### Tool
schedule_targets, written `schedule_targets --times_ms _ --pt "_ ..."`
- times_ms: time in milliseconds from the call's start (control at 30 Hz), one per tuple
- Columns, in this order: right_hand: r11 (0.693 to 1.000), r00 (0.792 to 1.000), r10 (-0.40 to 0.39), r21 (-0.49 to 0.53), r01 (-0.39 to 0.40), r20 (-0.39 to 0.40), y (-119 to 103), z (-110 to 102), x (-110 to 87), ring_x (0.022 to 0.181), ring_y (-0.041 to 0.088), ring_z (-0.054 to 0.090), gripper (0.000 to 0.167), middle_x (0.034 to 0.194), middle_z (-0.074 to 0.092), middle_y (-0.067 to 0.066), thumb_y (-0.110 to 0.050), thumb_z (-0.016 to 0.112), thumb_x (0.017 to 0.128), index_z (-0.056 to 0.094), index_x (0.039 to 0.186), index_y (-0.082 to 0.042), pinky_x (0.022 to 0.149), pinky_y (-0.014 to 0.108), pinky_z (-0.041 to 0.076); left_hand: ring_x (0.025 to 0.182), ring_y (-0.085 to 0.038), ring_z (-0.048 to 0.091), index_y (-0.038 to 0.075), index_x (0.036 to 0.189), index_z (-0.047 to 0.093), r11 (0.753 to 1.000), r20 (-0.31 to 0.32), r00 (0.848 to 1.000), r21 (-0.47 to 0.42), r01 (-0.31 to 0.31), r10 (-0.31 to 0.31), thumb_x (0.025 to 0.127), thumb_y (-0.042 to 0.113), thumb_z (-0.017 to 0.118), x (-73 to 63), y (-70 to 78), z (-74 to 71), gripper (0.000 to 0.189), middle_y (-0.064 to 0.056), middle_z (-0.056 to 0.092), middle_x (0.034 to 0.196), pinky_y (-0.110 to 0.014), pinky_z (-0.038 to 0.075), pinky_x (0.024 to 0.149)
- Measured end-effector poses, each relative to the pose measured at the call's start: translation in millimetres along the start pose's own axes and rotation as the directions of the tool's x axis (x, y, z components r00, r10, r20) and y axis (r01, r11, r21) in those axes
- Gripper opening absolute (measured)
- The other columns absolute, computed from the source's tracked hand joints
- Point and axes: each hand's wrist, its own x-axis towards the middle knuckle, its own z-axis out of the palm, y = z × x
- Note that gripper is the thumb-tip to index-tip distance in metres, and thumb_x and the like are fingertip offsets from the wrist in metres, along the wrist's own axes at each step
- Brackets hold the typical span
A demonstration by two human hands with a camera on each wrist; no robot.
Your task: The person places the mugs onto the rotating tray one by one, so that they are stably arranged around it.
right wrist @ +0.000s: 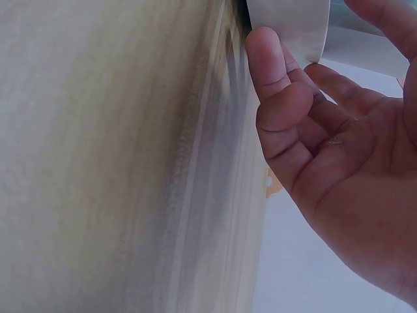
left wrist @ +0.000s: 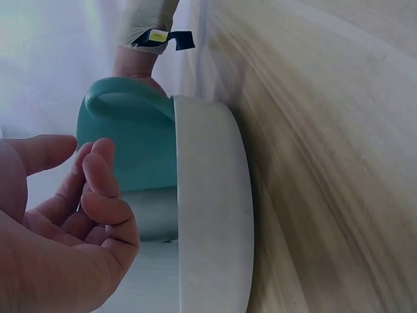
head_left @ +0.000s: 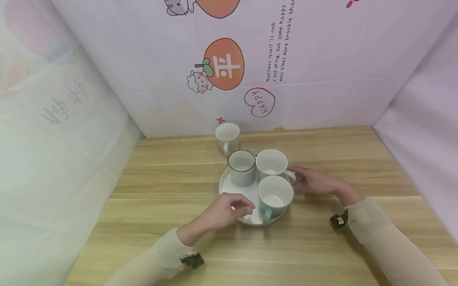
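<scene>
A round white tray (head_left: 251, 194) bears three mugs. One is a teal mug with a pale inside (head_left: 274, 192), its handle toward the person. Behind it stands a white mug (head_left: 271, 162), handle to the right, and a grey-white mug with a dark rim (head_left: 241, 169) is at the tray's back left. My left hand (head_left: 220, 212) hovers over the tray's front left, fingers loosely bent and holding nothing; the left wrist view shows the thumb apart from them. My right hand (head_left: 316, 182) is at the tray's right side, fingertips right at the rim in the right wrist view.
Another white mug (head_left: 228, 137) stands on the wooden table (head_left: 161, 186) behind the tray, near the back wall. White printed cloth (head_left: 304, 99) lines the back, with cloth sides at left and right. Each sleeve has a dark strap at the wrist.
</scene>
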Motion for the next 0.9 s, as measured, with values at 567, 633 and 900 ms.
schedule_targets --times_ms 567,633,900 --pt "1.0 1.0 0.003 0.008 -0.003 0.006 0 0 0.1 0.102 0.022 0.068 0.078 0.112 0.066 0.013 -0.022 0.076 0.089 0.034 0.152 -0.007 0.085 0.029 0.054 0.08 -0.016 0.065 0.001 0.111 0.071 0.983 -0.029 0.993 -0.141 0.113 -0.118 0.098 0.019 0.062 1.7 -10.0 -26.9 0.024 -0.013 0.075 0.096 -0.03 0.055 0.076" --pt "1.0 1.0 0.004 -0.001 -0.004 0.002 0 0 0.5 0.102 0.02 0.068 0.077 0.111 0.066 0.012 -0.023 0.076 0.089 0.034 0.152 -0.008 0.084 0.028 0.054 0.077 -0.014 0.063 0.0 0.112 0.071 0.982 -0.038 0.991 -0.145 0.12 -0.127 0.098 0.02 0.062 2.8 -11.0 -30.0 0.026 -0.012 0.075 0.095 -0.035 0.055 0.076" --pt "1.0 1.0 0.008 0.024 -0.008 0.011 -2 0 1.4 0.1 0.018 0.068 0.077 0.112 0.065 0.012 -0.024 0.076 0.088 0.035 0.151 -0.01 0.084 0.027 0.054 0.08 -0.019 0.063 0.0 0.114 0.07 0.963 -0.079 0.977 -0.201 0.178 -0.197 0.097 0.023 0.065 7.4 -17.7 -42.0 0.029 -0.011 0.075 0.096 -0.042 0.053 0.08"
